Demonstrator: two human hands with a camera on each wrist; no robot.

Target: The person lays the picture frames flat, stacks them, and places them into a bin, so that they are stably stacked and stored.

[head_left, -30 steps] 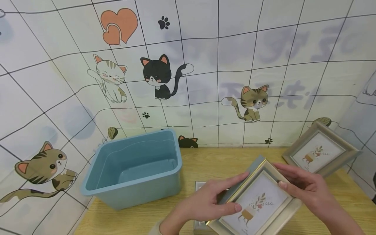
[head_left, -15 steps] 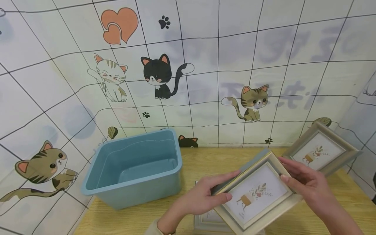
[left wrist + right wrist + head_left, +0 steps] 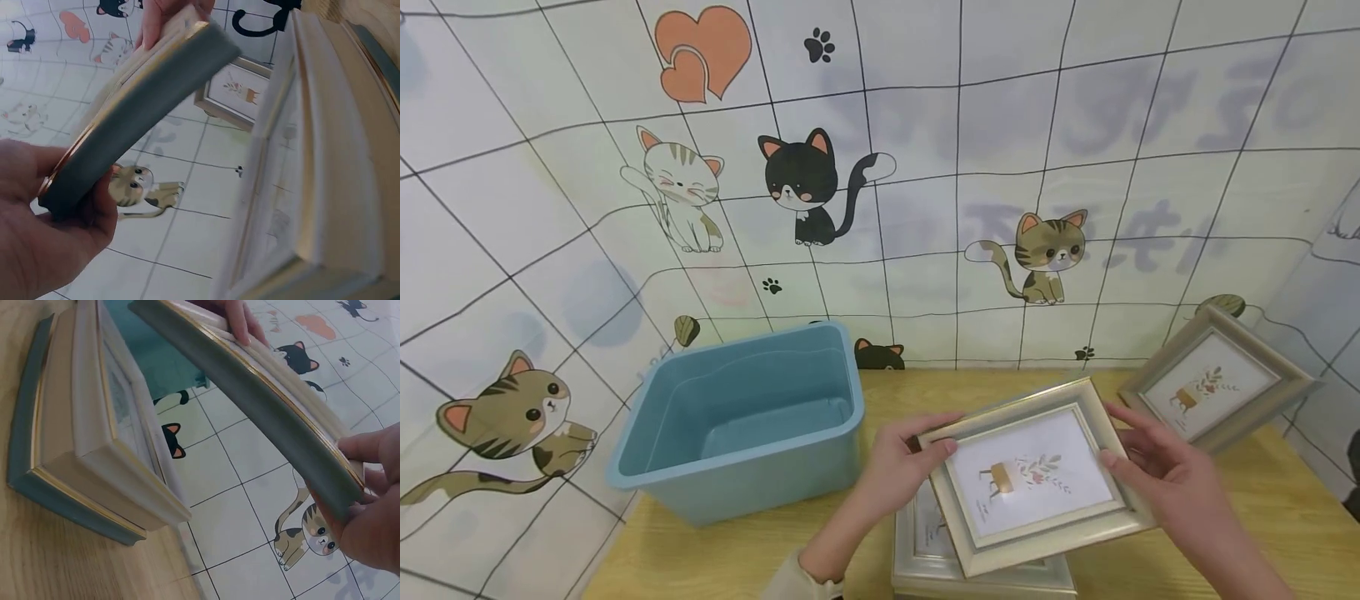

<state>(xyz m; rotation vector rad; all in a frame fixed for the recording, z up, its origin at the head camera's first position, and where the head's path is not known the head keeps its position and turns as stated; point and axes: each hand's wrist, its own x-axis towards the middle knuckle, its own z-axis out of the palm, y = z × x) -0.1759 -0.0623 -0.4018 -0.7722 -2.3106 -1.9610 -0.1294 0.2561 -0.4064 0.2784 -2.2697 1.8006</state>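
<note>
Both hands hold a cream picture frame [image 3: 1120, 492] with gold edging, its plant-in-a-pot print facing up and turned sideways. My left hand [image 3: 895, 467] grips its left corner, thumb on the front. At the opposite side, my right hand [image 3: 1172, 475] pinches the border with the thumb on top. A grey-green side of the held frame [image 3: 137, 119] faces the left wrist camera; the right wrist view shows a similar edge above my right hand [image 3: 375, 500]. Underneath, apart from it, lies a stack of similar frames [image 3: 985, 583], partly covered in the head view.
A blue plastic bin [image 3: 737, 492] stands on the wooden table [image 3: 917, 396] at the left; no contents show inside. Another picture frame [image 3: 1217, 383] leans near the back right corner. Cat-patterned sheeting [image 3: 917, 208] covers the walls behind and beside the table.
The held frame has turned from a steep diagonal to nearly level sideways. My left hand has shifted left and up with its corner, and more of the stack below shows.
</note>
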